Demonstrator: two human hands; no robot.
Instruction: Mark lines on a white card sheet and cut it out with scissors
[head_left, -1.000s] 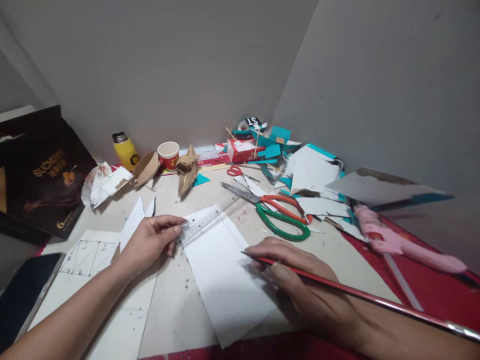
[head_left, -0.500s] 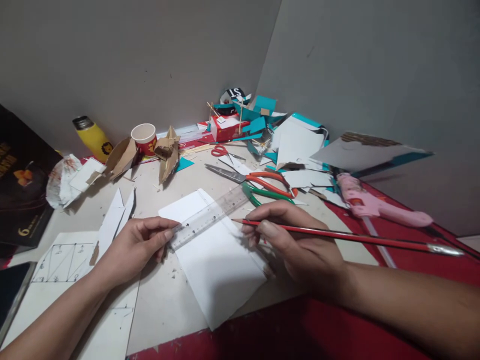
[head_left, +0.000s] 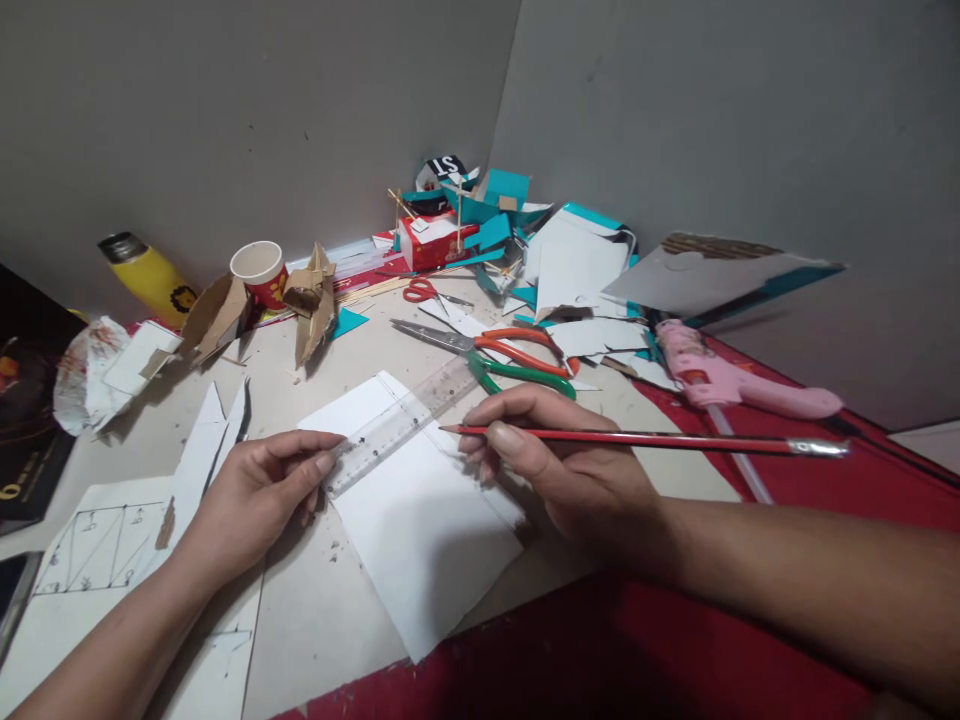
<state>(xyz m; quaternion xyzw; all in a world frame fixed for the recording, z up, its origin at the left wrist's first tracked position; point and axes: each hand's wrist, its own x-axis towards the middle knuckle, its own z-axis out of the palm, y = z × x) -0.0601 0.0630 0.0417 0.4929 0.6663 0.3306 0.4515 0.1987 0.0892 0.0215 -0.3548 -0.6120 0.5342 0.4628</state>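
My left hand (head_left: 262, 495) pinches the near left end of a clear plastic ruler (head_left: 390, 432), which lies slantwise across a white sheet of card (head_left: 435, 535). Between the thumb and fingers of my right hand (head_left: 555, 455) is a red pencil (head_left: 660, 440). Its sharpened tip points left, close to the ruler's lower edge and above the card; whether it touches the card I cannot tell. Thin pencil lines run along the card's right side. The far end of the ruler reaches the green handle of the large scissors (head_left: 487, 350).
A pink glue gun (head_left: 742, 385) lies at right on red cloth. Behind are small red scissors (head_left: 420, 290), a paper cup (head_left: 259, 275), a yellow bottle (head_left: 146, 280) and cardboard scraps (head_left: 577, 260). A paper with a drawn truss (head_left: 97, 550) lies under my left forearm.
The whole view has shifted, so most things appear further left. My right hand has brought the pencil tip nearer the ruler, and the pencil lies more level. My left hand keeps hold of the ruler.
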